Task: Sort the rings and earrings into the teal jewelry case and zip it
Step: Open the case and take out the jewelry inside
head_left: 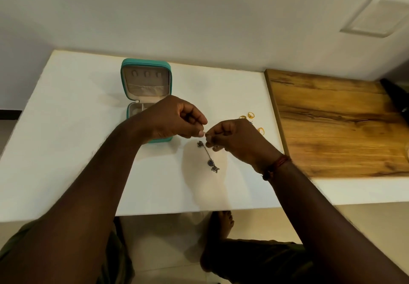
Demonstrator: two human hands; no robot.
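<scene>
One teal jewelry case (146,80) lies open on the white table (66,128). Three gold rings (251,115) lie near the right hand (234,138). Left hand (174,118) and right hand pinch one dangling silver chain earring (209,157)

A white surface (66,150) meets a pale wall (199,6) at its far edge. A wooden board (332,124) lies on its right part, with a dark object (394,93) at its far right corner. A recessed panel (376,15) is set in the wall at upper right.
</scene>
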